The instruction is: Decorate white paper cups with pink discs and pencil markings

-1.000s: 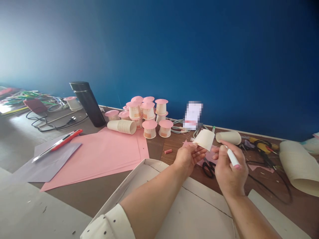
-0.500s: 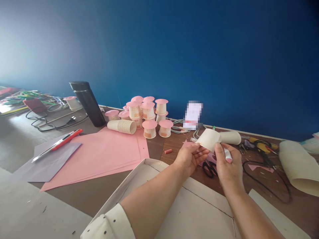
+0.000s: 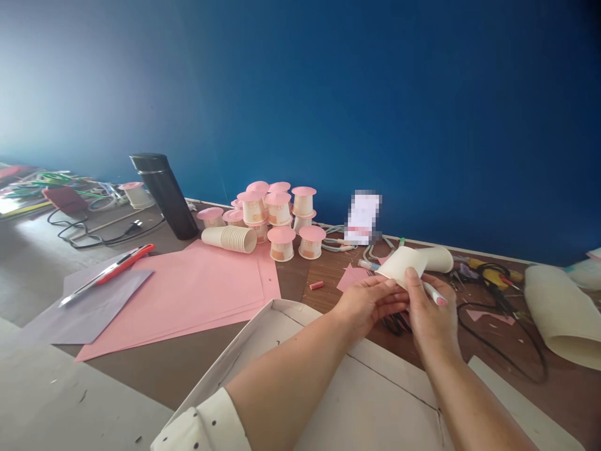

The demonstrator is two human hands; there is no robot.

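A white paper cup (image 3: 400, 265) is tipped over between my two hands above the table. My left hand (image 3: 369, 305) is closed on its rim from below and the left. With its thumb pressed on the cup's side, my right hand (image 3: 431, 316) steadies the cup and also keeps a white marker (image 3: 434, 293) with a pink end between thumb and fingers. The marker's tip is hidden. Just behind lies another white cup (image 3: 440, 258) on its side. Black-handled scissors (image 3: 397, 323) show partly beneath my hands.
Pink-roofed paper cups (image 3: 282, 243) stand stacked by the blue wall, near a row of nested cups (image 3: 230, 238). Pink sheets (image 3: 188, 294), a red cutter knife (image 3: 113, 270) and a black bottle (image 3: 164, 194) are at left. Cables (image 3: 498, 300) and a large cream roll (image 3: 558, 313) lie right.
The cup has turned and tilted in my hands, moving slightly right. My left hand has shifted right, closer to my right hand, and the marker points lower to the right.
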